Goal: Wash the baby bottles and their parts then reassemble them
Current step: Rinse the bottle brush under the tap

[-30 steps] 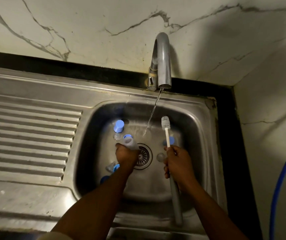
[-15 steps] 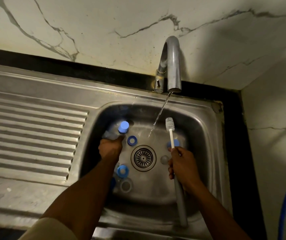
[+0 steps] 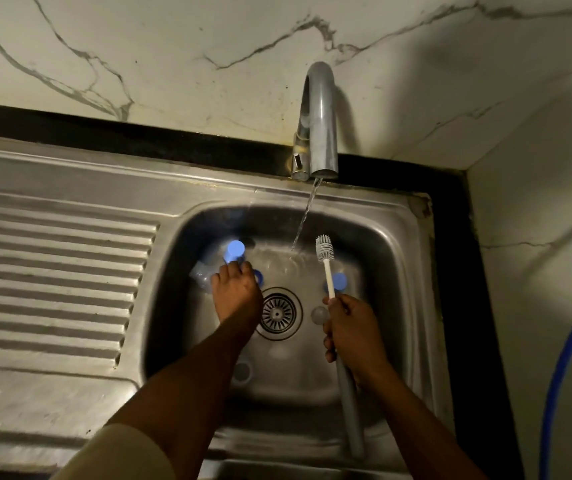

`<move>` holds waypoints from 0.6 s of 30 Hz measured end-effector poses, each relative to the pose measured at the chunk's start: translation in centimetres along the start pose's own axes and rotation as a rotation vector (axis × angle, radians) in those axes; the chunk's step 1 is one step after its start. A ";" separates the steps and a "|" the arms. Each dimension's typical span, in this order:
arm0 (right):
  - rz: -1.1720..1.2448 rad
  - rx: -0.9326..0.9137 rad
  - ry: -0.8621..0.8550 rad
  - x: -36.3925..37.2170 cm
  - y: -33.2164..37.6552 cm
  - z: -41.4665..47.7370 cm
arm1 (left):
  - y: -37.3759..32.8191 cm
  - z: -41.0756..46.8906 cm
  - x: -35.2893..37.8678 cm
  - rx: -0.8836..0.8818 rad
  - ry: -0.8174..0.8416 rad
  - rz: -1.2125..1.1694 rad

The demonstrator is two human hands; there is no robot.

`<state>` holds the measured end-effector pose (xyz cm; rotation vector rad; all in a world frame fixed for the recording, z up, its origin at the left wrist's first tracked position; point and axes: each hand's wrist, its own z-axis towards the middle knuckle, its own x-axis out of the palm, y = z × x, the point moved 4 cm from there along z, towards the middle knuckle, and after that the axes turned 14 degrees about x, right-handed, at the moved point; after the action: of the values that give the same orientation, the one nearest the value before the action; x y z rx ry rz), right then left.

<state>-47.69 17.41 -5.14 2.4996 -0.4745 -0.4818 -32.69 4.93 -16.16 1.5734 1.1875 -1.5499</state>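
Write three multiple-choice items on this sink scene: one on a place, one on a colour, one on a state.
1. Where is the long bottle brush with white bristles and a grey handle?
A) on the ribbed drainboard
B) in the right hand
C) lying across the drain

2. What colour is the hose at the right edge?
A) red
B) green
C) blue

3. What state is the curved steel tap in?
A) running
B) off
C) covered by a cloth

Key: 1 B, the fingers curl round its shaft. 2 C, it shows blue against the pale wall. 3 A, a thin stream of water falls into the steel sink basin.
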 end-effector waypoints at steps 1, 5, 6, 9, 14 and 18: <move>0.004 0.001 0.001 -0.2 0.0 -0.1 | 0.7 0.5 -0.4 -0.024 0.015 0.032; 0.008 0.007 -0.001 -0.6 -0.1 0.0 | 2.9 2.3 -1.2 -0.176 0.174 0.163; 0.005 0.011 -0.004 -0.6 -0.1 0.1 | 3.1 2.5 -1.2 -0.190 0.208 0.189; 0.001 0.024 0.005 -0.4 -0.2 0.4 | 2.9 3.3 -0.6 -0.214 0.248 0.171; -0.034 0.024 0.012 -0.2 -0.2 0.5 | 3.0 3.5 -0.8 -0.275 0.219 0.085; -0.022 0.062 0.043 -0.3 -0.1 0.2 | 3.6 3.2 -3.0 -0.341 0.127 0.030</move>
<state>-48.06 17.54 -5.26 2.5710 -0.4525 -0.4275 -30.51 0.10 -14.14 1.4681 1.4061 -1.1673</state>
